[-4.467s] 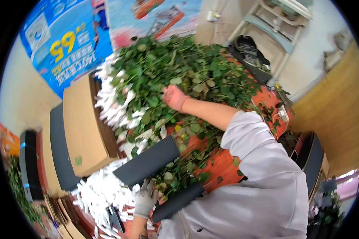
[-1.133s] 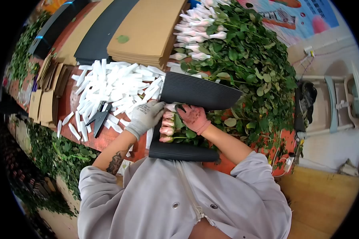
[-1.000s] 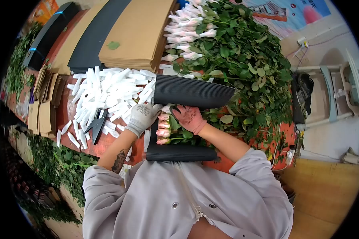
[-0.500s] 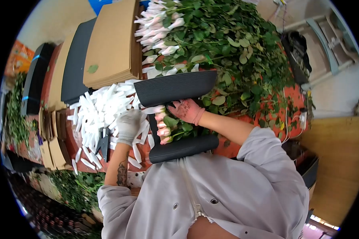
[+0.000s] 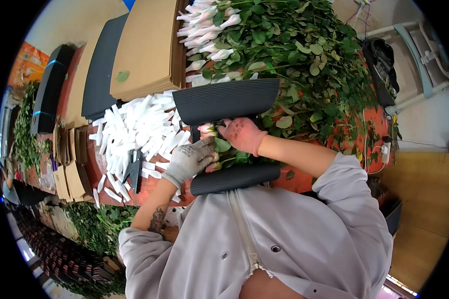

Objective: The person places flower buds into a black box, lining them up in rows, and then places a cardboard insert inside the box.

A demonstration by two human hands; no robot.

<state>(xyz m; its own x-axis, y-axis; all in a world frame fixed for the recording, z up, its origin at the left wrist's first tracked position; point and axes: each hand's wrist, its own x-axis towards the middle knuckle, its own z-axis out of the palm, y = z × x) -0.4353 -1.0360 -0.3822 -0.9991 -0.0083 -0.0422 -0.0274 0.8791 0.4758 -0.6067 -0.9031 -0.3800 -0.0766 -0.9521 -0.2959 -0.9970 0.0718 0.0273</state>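
My left hand (image 5: 187,160), in a grey-white glove, lies over pink rose heads (image 5: 212,166) with its fingers stretched out. My right hand (image 5: 243,135), in a pink glove, is beside the roses, against the lower edge of a raised black ribbed sheet flap (image 5: 227,101). Its fingers curl downward and their tips are hidden, so what they grip does not show. The roses lie in a row with heads to the left and green leaves (image 5: 242,157) to the right. Nearer my body, the sheet's other side (image 5: 234,179) is rolled up.
White sleeves (image 5: 129,127) are heaped on the red table (image 5: 152,193), around a black tool (image 5: 133,169). Cardboard sheets (image 5: 147,47) and black sheets (image 5: 104,65) are stacked behind. White-sleeved roses (image 5: 204,35) with leafy stems (image 5: 304,55) are piled at the back right.
My left hand has moved right, from the white sleeves onto the rose heads, covering part of them. My right hand stays near the sheet flap. The whole view has shifted slightly.
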